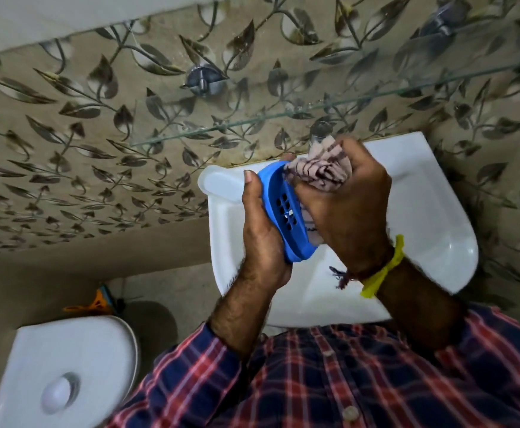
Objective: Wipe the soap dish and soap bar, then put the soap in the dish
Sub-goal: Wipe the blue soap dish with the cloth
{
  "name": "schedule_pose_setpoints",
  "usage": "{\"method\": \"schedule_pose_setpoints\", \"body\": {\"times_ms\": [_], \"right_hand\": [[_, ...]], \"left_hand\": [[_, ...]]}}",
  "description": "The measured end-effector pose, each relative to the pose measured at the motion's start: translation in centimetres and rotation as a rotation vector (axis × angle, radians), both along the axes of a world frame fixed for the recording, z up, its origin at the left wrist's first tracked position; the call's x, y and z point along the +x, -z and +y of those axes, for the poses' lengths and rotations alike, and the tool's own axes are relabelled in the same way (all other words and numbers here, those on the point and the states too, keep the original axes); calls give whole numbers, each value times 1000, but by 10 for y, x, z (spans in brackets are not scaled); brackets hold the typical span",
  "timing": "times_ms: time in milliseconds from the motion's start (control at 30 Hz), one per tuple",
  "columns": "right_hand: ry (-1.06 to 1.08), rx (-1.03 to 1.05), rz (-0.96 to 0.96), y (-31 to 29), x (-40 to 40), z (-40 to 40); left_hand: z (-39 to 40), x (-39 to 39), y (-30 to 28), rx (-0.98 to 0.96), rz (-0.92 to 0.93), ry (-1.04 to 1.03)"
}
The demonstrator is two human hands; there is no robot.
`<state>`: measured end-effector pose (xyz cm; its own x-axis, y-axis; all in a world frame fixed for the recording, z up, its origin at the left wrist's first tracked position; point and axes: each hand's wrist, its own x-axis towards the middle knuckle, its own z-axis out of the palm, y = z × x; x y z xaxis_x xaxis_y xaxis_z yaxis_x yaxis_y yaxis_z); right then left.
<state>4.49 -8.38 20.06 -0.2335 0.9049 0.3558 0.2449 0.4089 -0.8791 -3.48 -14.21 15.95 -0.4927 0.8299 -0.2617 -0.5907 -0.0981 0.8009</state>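
My left hand (260, 239) grips a blue soap dish (283, 211) with drain holes, tilted on its edge over the white basin (422, 217). In my right hand (348, 208) is a bunched pink striped cloth (317, 173), pressed into the inside of the dish. A white oblong object (221, 185), which may be the soap bar, lies on the basin's back left corner.
A glass shelf (283, 118) juts out from the leaf-patterned tile wall above the basin, with a tap (320, 132) just under it. A white toilet cistern (67, 366) with a flush button stands at lower left. An orange item (98, 304) lies on the floor.
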Motion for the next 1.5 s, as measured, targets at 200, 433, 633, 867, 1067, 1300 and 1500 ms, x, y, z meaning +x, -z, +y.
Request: {"method": "schedule_pose_setpoints", "body": {"times_ms": [200,433,633,867,1067,1300,1500], "right_hand": [[-245,-42,-15,2,4,-11],[-382,-2,-40,5,10,-8],[-399,23,-52,8,13,-1],[-512,-419,195,27,39,6],[-568,-556,131,26,37,-2],[-620,-672,202,30,43,2],[-718,-617,117,17,49,21]], "left_hand": [[-7,-2,4,-25,35,-24],[-10,-5,-2,-59,22,16],[-11,-2,-2,-107,-40,45],[-11,-2,-1,-139,-105,-42],[-10,1,-1,-108,96,-52],[-14,1,9,-197,262,-20],[-25,-7,27,-121,333,0]]}}
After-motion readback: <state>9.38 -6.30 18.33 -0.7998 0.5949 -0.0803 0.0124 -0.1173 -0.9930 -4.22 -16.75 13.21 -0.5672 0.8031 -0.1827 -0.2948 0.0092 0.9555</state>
